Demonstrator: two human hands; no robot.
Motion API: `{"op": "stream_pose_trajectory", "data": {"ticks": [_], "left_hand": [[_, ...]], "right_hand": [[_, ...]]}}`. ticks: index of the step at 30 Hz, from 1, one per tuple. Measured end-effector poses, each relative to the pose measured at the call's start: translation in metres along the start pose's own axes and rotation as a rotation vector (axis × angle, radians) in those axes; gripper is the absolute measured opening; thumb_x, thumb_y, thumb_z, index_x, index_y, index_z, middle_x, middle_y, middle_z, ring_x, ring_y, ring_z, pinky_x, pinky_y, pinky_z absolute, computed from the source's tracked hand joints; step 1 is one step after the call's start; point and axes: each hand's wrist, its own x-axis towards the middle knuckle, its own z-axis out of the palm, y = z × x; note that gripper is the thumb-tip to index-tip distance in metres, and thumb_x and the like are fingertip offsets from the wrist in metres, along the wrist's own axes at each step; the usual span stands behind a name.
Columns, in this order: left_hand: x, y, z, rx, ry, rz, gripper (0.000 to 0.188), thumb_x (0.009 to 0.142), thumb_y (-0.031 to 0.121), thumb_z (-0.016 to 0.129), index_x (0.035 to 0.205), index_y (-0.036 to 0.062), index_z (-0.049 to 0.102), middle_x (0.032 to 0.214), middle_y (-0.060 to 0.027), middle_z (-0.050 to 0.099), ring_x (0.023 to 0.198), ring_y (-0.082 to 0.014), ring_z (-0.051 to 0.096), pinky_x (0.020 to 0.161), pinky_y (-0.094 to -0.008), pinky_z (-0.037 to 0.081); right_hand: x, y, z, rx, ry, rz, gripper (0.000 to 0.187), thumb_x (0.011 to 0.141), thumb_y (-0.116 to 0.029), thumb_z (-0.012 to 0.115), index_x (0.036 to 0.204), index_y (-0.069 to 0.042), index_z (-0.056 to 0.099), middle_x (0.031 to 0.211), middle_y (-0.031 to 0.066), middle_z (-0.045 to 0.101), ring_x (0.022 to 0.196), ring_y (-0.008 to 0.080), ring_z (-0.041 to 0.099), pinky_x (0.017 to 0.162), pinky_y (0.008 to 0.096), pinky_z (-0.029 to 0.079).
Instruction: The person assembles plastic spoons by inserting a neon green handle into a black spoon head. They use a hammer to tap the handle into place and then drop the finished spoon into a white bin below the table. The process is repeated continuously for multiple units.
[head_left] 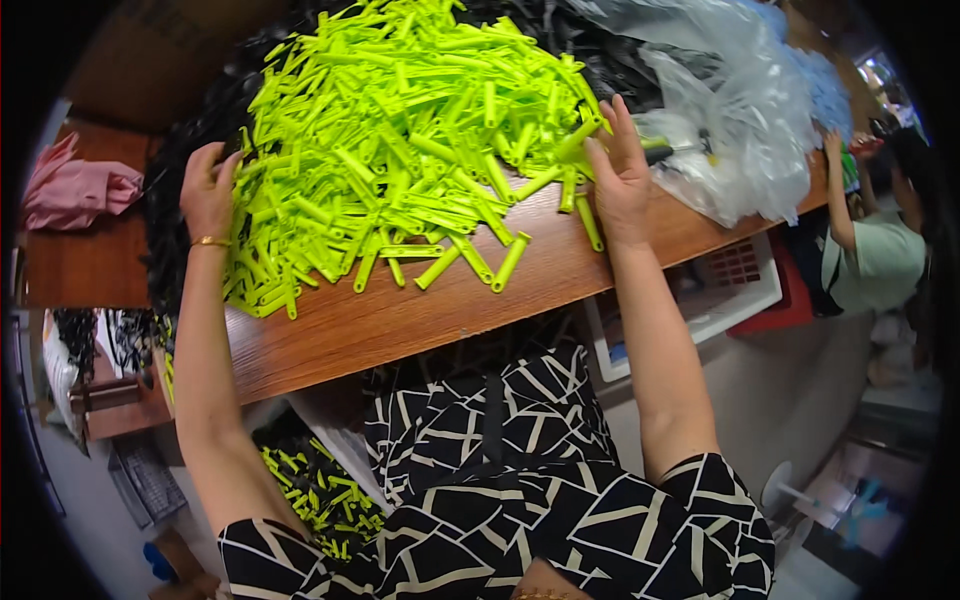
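A large heap of neon yellow-green plastic strips [400, 130], flat and narrow with small holes at the ends, lies on the brown wooden table [400, 335]. My left hand [208, 195] is cupped at the heap's left edge, its thumb and fingers apart. On the right side, my right hand [624, 185] has its thumb and forefinger apart, with strips beside the fingertips. No strip is clearly gripped in either hand. Several strips lie loose along the heap's near edge. Just right of my right hand, a dark-handled object [658, 153] is partly hidden.
Clear plastic bags [725, 120] lie to the right, and black pieces surround the heap's back and left. A pink cloth [80, 185] rests far left. Below the table are a white tray [685, 310] and a container of green and black pieces [325, 495]. Another person [870, 250] works far right.
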Motion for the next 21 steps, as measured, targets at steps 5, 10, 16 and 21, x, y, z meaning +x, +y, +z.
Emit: {"op": "stream_pose_trajectory", "data": {"ticks": [5, 10, 16, 21], "left_hand": [[-0.018, 0.02, -0.02, -0.319, 0.069, -0.248, 0.021, 0.103, 0.023, 0.061, 0.109, 0.0025, 0.062, 0.084, -0.0016, 0.068, 0.071, -0.0064, 0.063, 0.065, -0.0213, 0.05], [-0.082, 0.107, -0.024, -0.805, -0.127, -0.67, 0.014, 0.105, 0.022, 0.058, 0.106, 0.0079, 0.059, 0.086, 0.0001, 0.063, 0.068, -0.0049, 0.056, 0.061, -0.0185, 0.045], [-0.155, 0.223, 0.003, -1.386, -0.439, -1.015, 0.026, 0.102, 0.01, 0.057, 0.127, 0.0038, 0.054, 0.115, -0.0105, 0.066, 0.1, -0.0191, 0.067, 0.087, -0.0341, 0.055], [-0.187, 0.25, 0.038, -1.846, -0.325, -1.198, 0.025, 0.104, 0.012, 0.054, 0.128, 0.0058, 0.057, 0.131, -0.0104, 0.063, 0.123, -0.0269, 0.061, 0.104, -0.0481, 0.052]], "right_hand": [[-0.01, -0.01, -0.032, -0.155, 0.064, -0.028, 0.041, 0.096, 0.0, 0.064, 0.137, -0.002, 0.058, 0.126, 0.0064, 0.064, 0.108, 0.0136, 0.061, 0.093, 0.0263, 0.049], [-0.036, -0.061, -0.053, -0.823, -0.326, 0.136, 0.022, 0.086, -0.013, 0.074, 0.107, -0.008, 0.072, 0.105, 0.0096, 0.067, 0.087, 0.0224, 0.064, 0.077, 0.0323, 0.051], [-0.027, -0.062, -0.02, -1.127, -0.548, -0.431, 0.016, 0.084, -0.01, 0.067, 0.097, -0.016, 0.074, 0.114, 0.0037, 0.067, 0.106, 0.026, 0.061, 0.087, 0.0401, 0.047], [-0.014, -0.051, -0.012, -0.956, -0.546, -0.468, 0.028, 0.078, -0.002, 0.068, 0.101, -0.016, 0.075, 0.117, 0.003, 0.07, 0.112, 0.0265, 0.061, 0.094, 0.0394, 0.047]]}}
